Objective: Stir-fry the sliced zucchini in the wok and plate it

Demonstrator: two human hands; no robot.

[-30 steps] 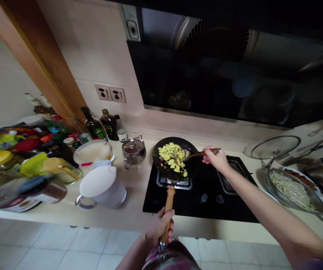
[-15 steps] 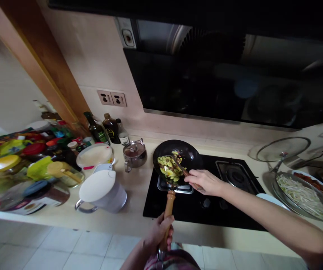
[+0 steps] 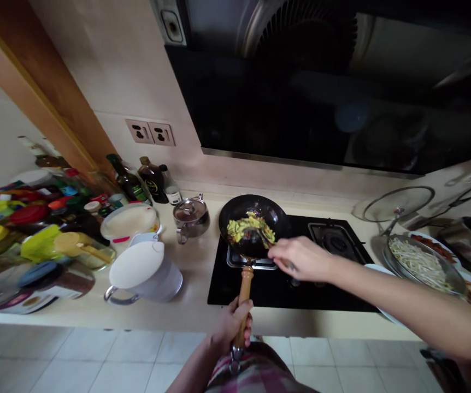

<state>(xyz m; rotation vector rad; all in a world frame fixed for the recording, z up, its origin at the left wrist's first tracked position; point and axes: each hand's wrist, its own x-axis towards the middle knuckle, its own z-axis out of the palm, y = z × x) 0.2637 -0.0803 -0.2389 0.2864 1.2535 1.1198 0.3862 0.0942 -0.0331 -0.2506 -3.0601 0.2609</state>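
Observation:
My left hand (image 3: 231,326) grips the turned wooden handle (image 3: 245,297) of a black frying pan (image 3: 252,214), which sits tilted over the near burner of the hob. Yellow chopped food with some darker bits (image 3: 249,228) lies heaped in the pan. My right hand (image 3: 301,259) is just in front of the pan's right rim and holds a wooden spatula (image 3: 267,238). Its blade reaches into the food, while my fingers hide most of its shaft.
A black glass gas hob (image 3: 293,292) has a bare burner (image 3: 336,241) at right. To the left stand a lidded steel pot (image 3: 191,216), a white jug (image 3: 143,271) and crowded bottles and jars (image 3: 59,229). At right lie a glass lid (image 3: 397,203) and bean sprouts on a metal dish (image 3: 418,263).
My right hand has swung from the pan's right side to its near right rim, moving the spatula through the food. The food has shifted and heaped together. The camera view has shifted slightly.

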